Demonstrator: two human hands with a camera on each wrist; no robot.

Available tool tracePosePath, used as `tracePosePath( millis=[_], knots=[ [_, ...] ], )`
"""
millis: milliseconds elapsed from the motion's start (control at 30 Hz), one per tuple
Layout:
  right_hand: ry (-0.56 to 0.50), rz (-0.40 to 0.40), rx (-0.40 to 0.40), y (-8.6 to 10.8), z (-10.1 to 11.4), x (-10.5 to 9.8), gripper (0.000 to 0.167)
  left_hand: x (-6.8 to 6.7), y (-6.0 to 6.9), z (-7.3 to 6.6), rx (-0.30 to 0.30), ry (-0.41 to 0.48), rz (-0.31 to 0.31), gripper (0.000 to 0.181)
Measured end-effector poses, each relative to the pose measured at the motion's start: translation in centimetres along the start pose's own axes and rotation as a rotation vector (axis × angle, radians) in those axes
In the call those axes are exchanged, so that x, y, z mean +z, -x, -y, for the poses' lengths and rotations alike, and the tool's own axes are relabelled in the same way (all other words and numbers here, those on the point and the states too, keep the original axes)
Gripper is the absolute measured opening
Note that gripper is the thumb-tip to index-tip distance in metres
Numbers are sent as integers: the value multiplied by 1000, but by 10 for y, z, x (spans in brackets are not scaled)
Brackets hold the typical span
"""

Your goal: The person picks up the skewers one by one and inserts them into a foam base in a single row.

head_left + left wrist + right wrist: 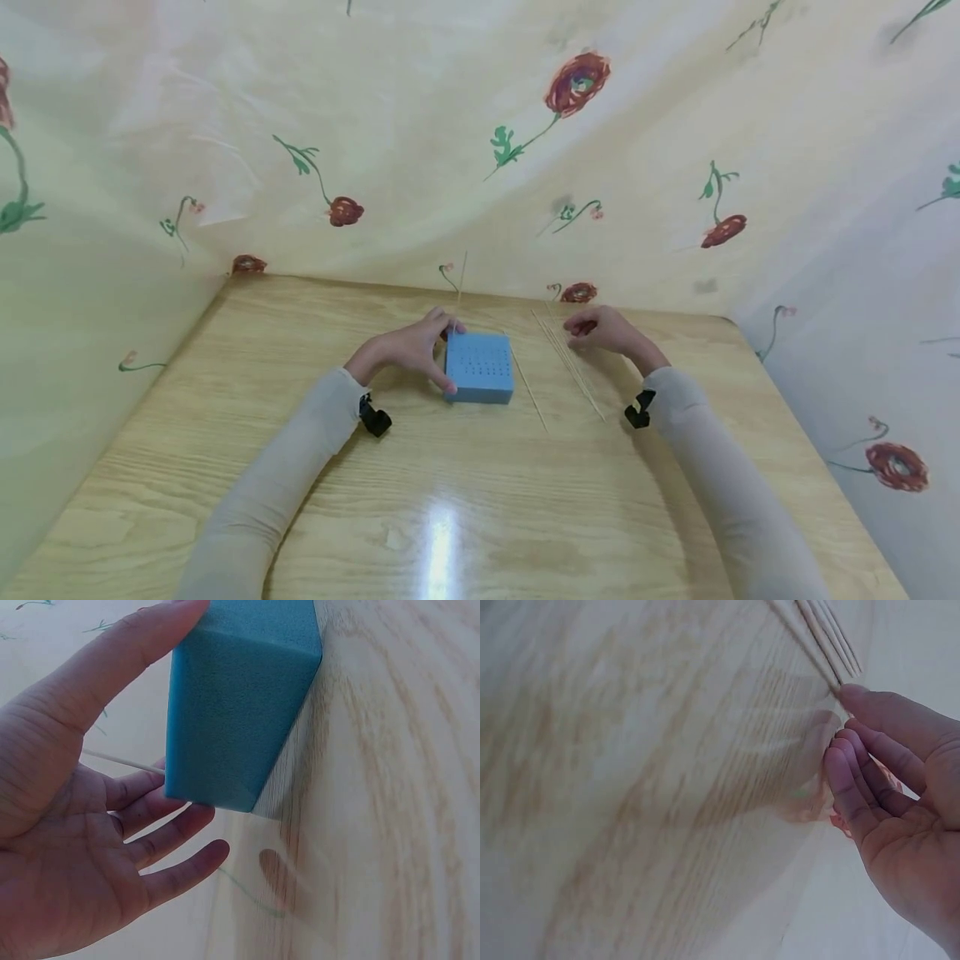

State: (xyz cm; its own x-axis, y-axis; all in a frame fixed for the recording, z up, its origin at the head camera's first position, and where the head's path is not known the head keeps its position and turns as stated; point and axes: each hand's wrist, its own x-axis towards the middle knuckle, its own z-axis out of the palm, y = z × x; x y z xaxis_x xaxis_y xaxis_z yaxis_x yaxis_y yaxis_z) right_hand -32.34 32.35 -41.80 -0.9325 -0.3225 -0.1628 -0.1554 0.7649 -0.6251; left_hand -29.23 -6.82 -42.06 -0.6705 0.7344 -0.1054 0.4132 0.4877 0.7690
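Note:
A blue foam block (480,393) with rows of small holes on top lies on the table. My left hand (412,346) grips its left side, thumb at the front corner and fingers at the back; the left wrist view shows the block (225,720) between that thumb and the fingertips. One thin stick (462,279) stands up at the block's back left corner. Right of the block, my right hand (603,329) pinches a thin stick (810,649) between thumb and index finger, its other fingers curled. Several sticks (573,371) lie beside it.
Another thin stick (529,390) lies on the wooden table (450,475) just right of the block. Flowered cloth (435,167) hangs behind the table and along both sides. Black straps with small mounts (375,417) are on both wrists.

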Motion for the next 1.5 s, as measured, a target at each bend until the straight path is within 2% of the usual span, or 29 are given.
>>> tracePosePath(
  millis=[200, 400, 533, 1000, 1500],
  knots=[
    [8, 15, -1, 0, 0, -2, 34, -1, 0, 0, 3, -3, -2, 92],
    [40, 40, -50, 5, -1, -6, 30, 1, 0, 1, 5, -5, 9, 93],
    [58, 47, -53, 6, -3, -8, 29, 1, 1, 2, 7, -2, 5, 92],
    [143, 68, 12, 11, -8, -17, 27, 0, 2, -1, 15, 9, 6, 90],
    [117, 83, 18, 19, -8, -21, 15, 1, 0, 1, 3, 15, 9, 91]
  ],
)
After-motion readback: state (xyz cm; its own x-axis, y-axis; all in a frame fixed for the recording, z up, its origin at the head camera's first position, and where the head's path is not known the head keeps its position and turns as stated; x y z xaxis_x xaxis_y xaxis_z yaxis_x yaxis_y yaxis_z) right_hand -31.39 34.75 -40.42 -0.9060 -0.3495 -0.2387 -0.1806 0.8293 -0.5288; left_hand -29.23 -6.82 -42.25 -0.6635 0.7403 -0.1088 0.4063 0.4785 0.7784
